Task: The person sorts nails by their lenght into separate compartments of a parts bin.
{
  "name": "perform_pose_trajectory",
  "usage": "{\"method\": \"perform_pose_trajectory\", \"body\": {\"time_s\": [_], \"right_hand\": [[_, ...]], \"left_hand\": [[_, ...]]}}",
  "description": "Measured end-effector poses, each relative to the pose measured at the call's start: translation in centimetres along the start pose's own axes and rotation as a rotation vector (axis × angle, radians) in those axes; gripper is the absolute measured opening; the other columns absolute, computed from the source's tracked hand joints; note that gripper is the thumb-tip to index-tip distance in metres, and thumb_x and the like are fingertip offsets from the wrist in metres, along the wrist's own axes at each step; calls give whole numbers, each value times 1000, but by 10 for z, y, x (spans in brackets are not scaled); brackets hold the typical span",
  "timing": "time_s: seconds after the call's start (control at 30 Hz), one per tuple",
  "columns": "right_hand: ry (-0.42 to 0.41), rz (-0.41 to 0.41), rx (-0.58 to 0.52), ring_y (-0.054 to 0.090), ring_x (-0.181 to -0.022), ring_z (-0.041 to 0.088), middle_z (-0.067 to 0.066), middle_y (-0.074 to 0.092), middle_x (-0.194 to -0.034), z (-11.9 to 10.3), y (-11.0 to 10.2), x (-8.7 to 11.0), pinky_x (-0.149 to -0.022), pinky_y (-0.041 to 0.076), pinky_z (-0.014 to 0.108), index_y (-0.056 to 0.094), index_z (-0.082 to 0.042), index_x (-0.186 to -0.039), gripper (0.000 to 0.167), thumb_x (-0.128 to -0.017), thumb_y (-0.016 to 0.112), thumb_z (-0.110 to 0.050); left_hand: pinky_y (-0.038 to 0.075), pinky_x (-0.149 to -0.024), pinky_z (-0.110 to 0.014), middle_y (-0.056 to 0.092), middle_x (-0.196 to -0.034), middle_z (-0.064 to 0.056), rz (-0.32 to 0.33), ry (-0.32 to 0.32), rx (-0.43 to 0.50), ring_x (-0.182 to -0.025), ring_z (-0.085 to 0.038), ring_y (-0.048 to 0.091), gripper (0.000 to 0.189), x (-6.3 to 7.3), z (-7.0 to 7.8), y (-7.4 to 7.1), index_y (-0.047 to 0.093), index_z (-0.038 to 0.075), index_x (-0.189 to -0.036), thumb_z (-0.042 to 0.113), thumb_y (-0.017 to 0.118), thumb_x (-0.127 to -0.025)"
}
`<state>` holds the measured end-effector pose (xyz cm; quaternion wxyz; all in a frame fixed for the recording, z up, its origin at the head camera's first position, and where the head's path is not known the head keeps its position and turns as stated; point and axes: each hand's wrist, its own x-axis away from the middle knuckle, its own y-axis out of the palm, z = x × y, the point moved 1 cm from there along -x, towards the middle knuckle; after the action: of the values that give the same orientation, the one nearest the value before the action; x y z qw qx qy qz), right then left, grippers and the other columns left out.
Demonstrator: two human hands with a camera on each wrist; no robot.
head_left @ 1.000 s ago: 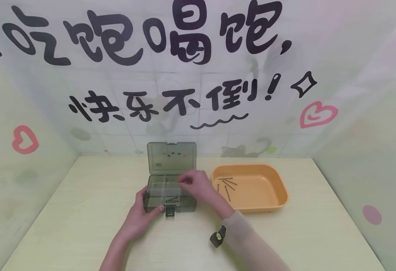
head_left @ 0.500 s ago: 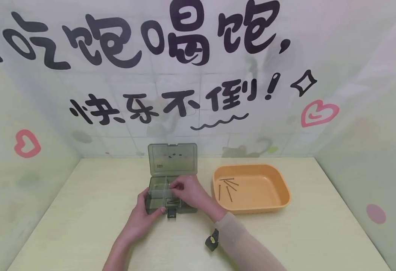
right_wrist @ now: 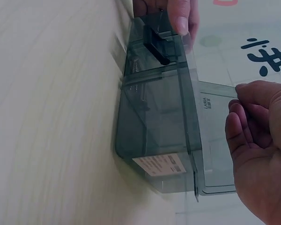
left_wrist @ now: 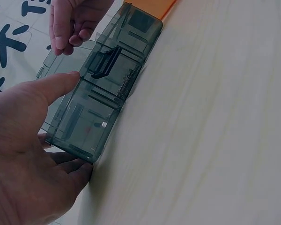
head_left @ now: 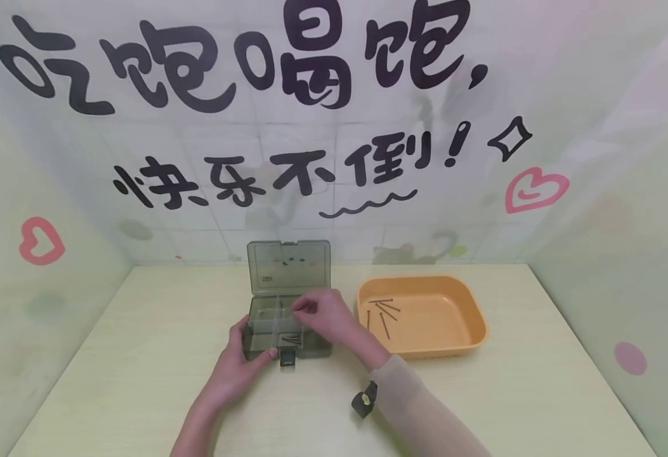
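Note:
A translucent grey-green compartment box (head_left: pixel 316 343) stands on the table with its lid (head_left: pixel 290 268) raised at the back. My left hand (head_left: pixel 235 360) grips its left end, thumb on the front rim and fingers at the side. Above the back compartments hovers my right hand (head_left: pixel 325 314), thumb and fingertips drawn together. Whether something small lies between those fingertips cannot be made out. Several dark screws (head_left: pixel 291 339) lie in the front middle compartment; the right wrist view shows the threaded screws (right_wrist: pixel 135 63) through the wall. A black latch (right_wrist: pixel 154 47) hangs at the front.
To the right of the box stands an orange tray (head_left: pixel 436 348). Several screws (head_left: pixel 385 325) lie loose in its left part. A printed wall sheet (head_left: pixel 288 216) rises behind the pale wooden table (head_left: pixel 139 355), and further sheets close both sides.
My right hand moved left and slightly down over the box, then back a little to the right and up. My left hand keeps its grip. The screws in the tray look unchanged.

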<state>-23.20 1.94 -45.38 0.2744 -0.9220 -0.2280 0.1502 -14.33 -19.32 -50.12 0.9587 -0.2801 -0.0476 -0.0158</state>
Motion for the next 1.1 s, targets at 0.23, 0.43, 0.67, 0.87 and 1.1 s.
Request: {"method": "perform_pose_trajectory", "body": {"time_s": [0.23, 0.43, 0.67, 0.87, 1.1], "right_hand": [[-12, 36, 3, 65, -84, 10, 2, 73, -95, 0, -10, 4, -76, 55, 21, 77, -2, -104, 13, -91, 76, -5], [-40, 96, -2, 66, -84, 12, 3, 74, -95, 4, -21, 8, -76, 56, 22, 78, -4, -101, 11, -90, 76, -3], [35, 122, -67, 65, -89, 14, 0, 72, -98, 15, -39, 17, -79, 57, 27, 77, -6, -106, 13, -93, 74, -4], [62, 192, -19, 64, -89, 17, 2, 72, -99, 31, -59, 29, -83, 55, 35, 77, -2, -104, 12, -93, 74, -6], [126, 259, -38, 66, -86, 17, 3, 74, -96, 55, -76, 42, -80, 56, 35, 77, -2, -101, 10, -92, 75, -5]], "left_hand": [[25, -115, -65, 27, -156, -41, -1, 7, 3, -144, -55, 28, 99, 0, 0, 0, 7, 0, -161, 38, 72, -97], [25, -116, -64, 27, -156, -40, 1, 6, 7, -144, -54, 27, 100, 0, -2, 0, 7, 0, -161, 40, 72, -97], [23, -117, -64, 22, -158, -40, -11, 17, 3, -147, -54, 22, 100, -2, -4, 0, 5, -1, -160, 41, 71, -98], [22, -117, -64, 21, -158, -40, -12, 6, 1, -146, -55, 21, 100, -3, -4, 1, 4, -2, -161, 40, 71, -98], [23, -116, -65, 23, -157, -41, -13, 9, 2, -146, -55, 23, 100, -2, -2, 2, 5, -2, -160, 39, 71, -98]]}}
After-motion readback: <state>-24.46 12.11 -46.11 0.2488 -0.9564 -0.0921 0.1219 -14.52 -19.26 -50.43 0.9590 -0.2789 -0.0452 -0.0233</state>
